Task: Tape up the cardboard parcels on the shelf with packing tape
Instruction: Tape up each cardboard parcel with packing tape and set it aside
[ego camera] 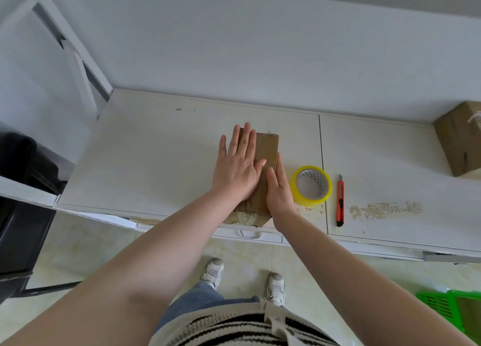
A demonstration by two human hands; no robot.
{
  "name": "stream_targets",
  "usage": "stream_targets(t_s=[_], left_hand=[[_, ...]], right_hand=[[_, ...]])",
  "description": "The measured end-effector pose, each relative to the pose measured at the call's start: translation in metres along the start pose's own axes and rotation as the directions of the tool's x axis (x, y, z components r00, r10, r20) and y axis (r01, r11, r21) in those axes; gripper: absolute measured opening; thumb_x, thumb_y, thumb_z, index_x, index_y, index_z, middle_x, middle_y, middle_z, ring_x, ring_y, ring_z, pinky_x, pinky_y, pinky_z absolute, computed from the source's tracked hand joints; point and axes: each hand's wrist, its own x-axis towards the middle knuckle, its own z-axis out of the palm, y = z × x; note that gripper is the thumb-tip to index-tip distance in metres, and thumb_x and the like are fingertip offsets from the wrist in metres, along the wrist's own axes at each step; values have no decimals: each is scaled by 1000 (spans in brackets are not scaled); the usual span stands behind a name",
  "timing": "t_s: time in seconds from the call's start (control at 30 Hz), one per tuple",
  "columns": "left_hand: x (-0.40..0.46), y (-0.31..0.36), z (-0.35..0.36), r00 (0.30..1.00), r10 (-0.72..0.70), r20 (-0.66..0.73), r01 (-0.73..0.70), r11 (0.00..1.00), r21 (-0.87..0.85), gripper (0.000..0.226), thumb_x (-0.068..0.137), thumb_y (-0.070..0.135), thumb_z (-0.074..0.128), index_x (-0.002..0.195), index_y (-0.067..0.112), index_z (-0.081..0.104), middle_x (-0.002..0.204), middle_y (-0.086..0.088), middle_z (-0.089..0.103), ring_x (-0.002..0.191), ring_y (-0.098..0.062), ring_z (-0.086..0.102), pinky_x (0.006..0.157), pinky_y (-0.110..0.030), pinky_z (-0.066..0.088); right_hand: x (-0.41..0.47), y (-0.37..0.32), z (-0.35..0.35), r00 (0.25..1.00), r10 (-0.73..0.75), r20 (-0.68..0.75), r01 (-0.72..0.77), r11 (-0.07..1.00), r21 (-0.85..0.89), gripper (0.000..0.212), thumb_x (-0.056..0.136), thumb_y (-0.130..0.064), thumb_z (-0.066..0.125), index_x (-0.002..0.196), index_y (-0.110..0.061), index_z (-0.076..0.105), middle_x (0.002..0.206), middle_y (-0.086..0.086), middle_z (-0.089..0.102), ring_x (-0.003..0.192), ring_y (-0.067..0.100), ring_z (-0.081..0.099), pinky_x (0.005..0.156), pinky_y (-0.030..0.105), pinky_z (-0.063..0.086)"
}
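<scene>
- Parcel: brown matt cardboard, with wrinkled old tape at its near end.
- Tape roll: glossy yellowish clear plastic film.
- Utility knife: red plastic body.
- Shelf top: smooth pale laminate, scuffed and peeling at right.
- Basket, near right: green plastic.

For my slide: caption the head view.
Both hands, left and right, press flat on a cardboard parcel beside yellow tape roll.
</scene>
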Motion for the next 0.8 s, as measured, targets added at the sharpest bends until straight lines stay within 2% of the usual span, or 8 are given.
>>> stream_targets(t_s=[0.17,0.23,0.3,0.4,0.57,0.63,0.7,0.8], left_hand=[[0,-2,-11,997,-7,74,10,999,-43,70,103,52,15,158,16,-10,162,-6,-24,150,-27,-21,121,-56,-4],[-3,3,-21,978,-127,165,143,986,-85,71,99,63,13,156,30,-13,159,-8,-31,148,-31,-24,117,-61,-10],[-9,9,-35,903,-291,315,365,908,-205,79,89,80,15,152,45,-15,159,-7,-33,150,-35,-13,115,-63,1],[-20,19,-49,829,-362,427,524,769,-367,101,72,94,31,149,52,-18,162,-7,-22,147,-37,7,112,-58,18],[-27,29,-55,869,-366,333,495,609,-620,107,72,78,61,150,53,-9,163,0,-8,146,-36,15,115,-50,26],[-33,32,-55,897,-326,298,428,478,-767,104,67,75,62,150,57,2,160,7,9,140,-28,32,111,-51,35],[-43,41,-52,933,-222,282,336,263,-905,99,66,69,63,150,56,12,153,7,35,130,-17,50,106,-48,44],[-62,74,-49,974,-30,226,226,-16,-974,89,77,54,62,152,51,16,146,13,50,124,-13,59,102,-43,48]], right_hand=[[-3,-3,-1,1000,18,18,-19,999,50,50,106,-31,35,153,-44,20,137,-17,46,124,4,47,106,23,38],[-7,-5,-3,994,85,68,-94,986,140,46,103,-46,38,148,-51,27,138,-16,49,125,9,51,109,35,43],[-10,-9,-7,978,144,148,-178,952,250,50,92,-67,45,139,-48,48,136,-11,59,119,12,60,102,43,50],[-16,-11,-16,972,141,190,-192,939,285,41,93,-65,46,122,-43,65,113,-14,72,101,4,69,95,41,54],[-27,-12,-61,971,-19,239,-18,988,153,44,100,-51,42,144,-46,42,133,-32,52,121,-13,47,110,24,34],[-30,-12,-85,979,-87,183,75,995,69,48,100,-44,47,147,-43,37,124,-28,56,117,-12,50,101,18,38],[-33,-10,-112,994,-82,67,80,996,33,65,87,-58,56,146,-46,33,133,-11,52,128,9,49,106,32,42],[-49,-6,-153,988,99,117,-120,975,188,66,88,-56,62,147,-40,37,125,-26,58,116,15,60,98,41,51]])
